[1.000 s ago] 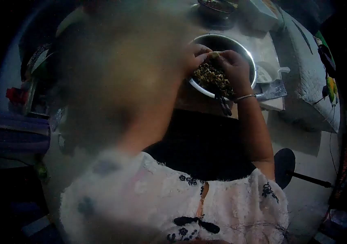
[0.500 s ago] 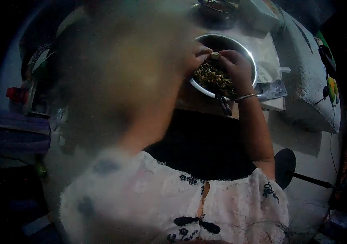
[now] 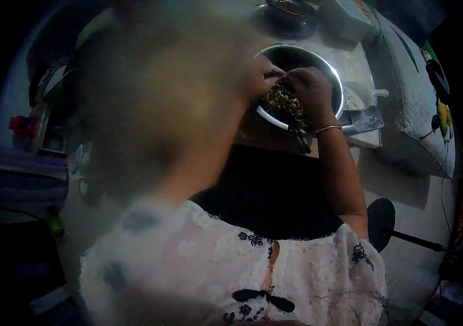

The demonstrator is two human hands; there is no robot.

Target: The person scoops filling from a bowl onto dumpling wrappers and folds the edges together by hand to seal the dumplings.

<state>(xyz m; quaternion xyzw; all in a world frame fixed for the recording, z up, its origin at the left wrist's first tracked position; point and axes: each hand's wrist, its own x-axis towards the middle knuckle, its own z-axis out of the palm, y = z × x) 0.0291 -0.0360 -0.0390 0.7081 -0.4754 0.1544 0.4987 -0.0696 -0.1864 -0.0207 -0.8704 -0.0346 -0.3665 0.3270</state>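
Note:
Over a steel bowl (image 3: 339, 87) of chopped green filling (image 3: 281, 102), both hands meet fingertip to fingertip. My left hand (image 3: 261, 79) is closed in a pinch, partly lost in the blur on that side. From the other side my right hand (image 3: 313, 89), with a bangle at the wrist, pinches at the same spot. A small pale piece, seemingly a dumpling, is between them; the fingers now hide most of it. Dark utensil handles (image 3: 301, 140) stick out over the bowl's near rim.
A white handled container (image 3: 359, 96) stands right of the bowl, by a plastic packet (image 3: 366, 119). Behind are a dark pot (image 3: 291, 13) and a white box (image 3: 348, 22). A white padded block (image 3: 413, 103) borders the right side. A large blur covers the left.
My right hand's fingers have curled further over the pale piece, which showed plainly before and is now mostly covered. My left hand has barely moved.

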